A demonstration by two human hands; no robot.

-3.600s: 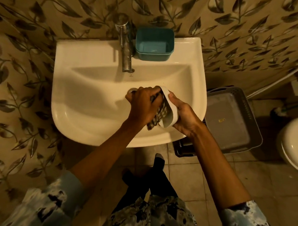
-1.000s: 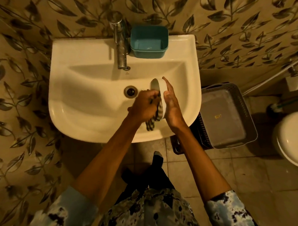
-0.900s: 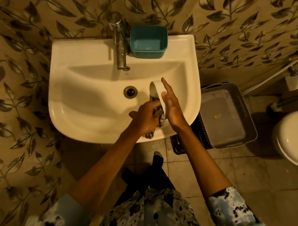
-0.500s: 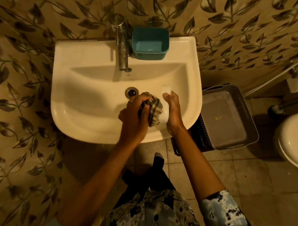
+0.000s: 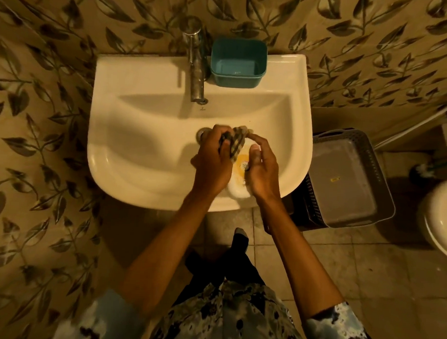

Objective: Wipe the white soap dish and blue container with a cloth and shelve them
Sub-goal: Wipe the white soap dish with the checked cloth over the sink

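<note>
Over the sink basin, my right hand [image 5: 262,171] holds the white soap dish [image 5: 240,179] with its hollow side facing up; a yellowish patch shows inside it. My left hand [image 5: 212,158] grips a checked cloth [image 5: 234,141] and presses it onto the far end of the dish. The blue container [image 5: 238,63] stands upright on the sink's back ledge, just right of the tap, apart from both hands.
The white sink [image 5: 141,150] juts out from a leaf-patterned wall, with a metal tap [image 5: 196,65] at its back. Beside it on the floor to the right stand stacked grey baskets [image 5: 350,177]. A toilet rim [image 5: 440,217] shows at the far right edge.
The dish went from standing on edge to lying hollow side up in my right hand. My left hand with the cloth moved from its side onto its far end.
</note>
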